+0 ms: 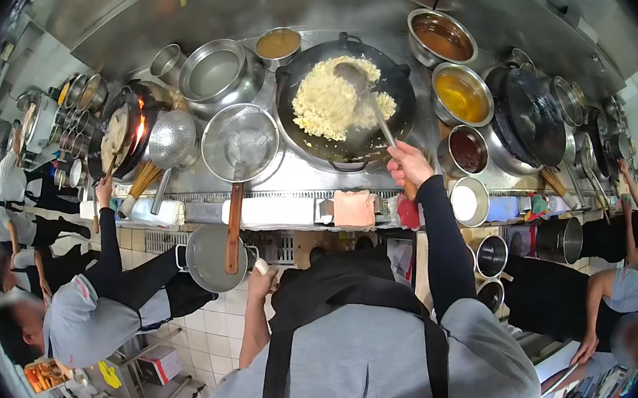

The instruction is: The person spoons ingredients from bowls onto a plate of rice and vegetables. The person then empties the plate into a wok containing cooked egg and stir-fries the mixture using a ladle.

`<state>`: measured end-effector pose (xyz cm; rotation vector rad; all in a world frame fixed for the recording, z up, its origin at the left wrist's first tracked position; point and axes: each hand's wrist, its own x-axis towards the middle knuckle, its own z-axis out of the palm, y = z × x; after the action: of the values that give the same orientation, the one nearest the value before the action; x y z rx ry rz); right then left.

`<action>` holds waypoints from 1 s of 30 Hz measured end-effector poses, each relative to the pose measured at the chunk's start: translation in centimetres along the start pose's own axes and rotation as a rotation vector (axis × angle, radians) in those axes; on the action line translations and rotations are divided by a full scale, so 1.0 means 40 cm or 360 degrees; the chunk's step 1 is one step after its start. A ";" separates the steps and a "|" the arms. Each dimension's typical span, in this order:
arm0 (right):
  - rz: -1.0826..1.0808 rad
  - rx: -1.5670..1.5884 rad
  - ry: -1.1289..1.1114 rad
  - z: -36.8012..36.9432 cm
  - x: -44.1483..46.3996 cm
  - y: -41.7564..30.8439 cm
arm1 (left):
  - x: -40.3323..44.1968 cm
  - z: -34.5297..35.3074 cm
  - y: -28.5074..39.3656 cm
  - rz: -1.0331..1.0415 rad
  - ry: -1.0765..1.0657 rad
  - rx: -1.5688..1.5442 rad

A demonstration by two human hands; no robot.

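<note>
My right hand (410,167) is wrapped round the wooden handle of a long metal ladle (377,116). The ladle's bowl rests in the pale yellow fried rice (328,99) in a large black wok (302,137) on the range. Low on the left, my left hand (261,282) is closed beside the rim of a grey two-handled pot (213,258). A small white bit shows at the top of that fist; its kind cannot be made out. A wire strainer with a wooden handle (234,225) lies across the range edge, above the pot.
Bowls of brown liquid (441,39), yellow oil (463,95) and dark red sauce (467,149) stand right of the wok. A steel pot (222,72) stands to its left. A perforated skimmer (172,139) lies farther left. Co-workers (100,324) stand on both sides; flames rise under the left wok.
</note>
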<state>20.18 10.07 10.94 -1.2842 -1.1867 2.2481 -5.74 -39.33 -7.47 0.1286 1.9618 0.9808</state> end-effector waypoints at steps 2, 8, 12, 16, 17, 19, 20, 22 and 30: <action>-0.0557 -0.0655 0.0431 0.026 0.097 0.049 | -0.043 0.015 0.050 -0.0025 -0.0038 -0.0110; -0.0774 -0.1442 0.0453 0.165 0.210 0.044 | -0.061 0.106 0.284 0.0009 -0.0312 -0.0131; -0.0764 -0.2051 0.0095 0.129 0.007 0.053 | -0.047 0.167 0.360 0.0093 -0.0418 -0.0201; -0.0757 -0.2197 0.0051 -0.033 -0.168 0.133 | -0.034 0.197 0.399 -0.0034 -0.0591 -0.0603; -0.0691 -0.2191 0.0070 -0.077 -0.207 0.141 | -0.042 0.200 0.426 -0.0115 -0.0621 -0.0773; -0.0539 -0.2261 0.0116 -0.193 -0.263 0.162 | -0.027 0.208 0.437 -0.0175 -0.0656 -0.1126; -0.0446 -0.2330 0.0143 -0.267 -0.279 0.181 | -0.018 0.205 0.450 -0.0228 -0.0772 -0.1336; -0.0805 -0.2221 0.0165 -0.435 -0.276 0.219 | 0.005 0.204 0.500 -0.0333 -0.1007 -0.1754; -0.0424 -0.2059 0.0491 -0.229 -0.043 0.063 | 0.114 0.478 0.755 -0.0463 -0.0894 -0.1181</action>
<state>28.96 12.19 7.57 -1.5548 -2.5798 0.8778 -2.19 -5.63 4.80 -0.2681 0.9957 1.2454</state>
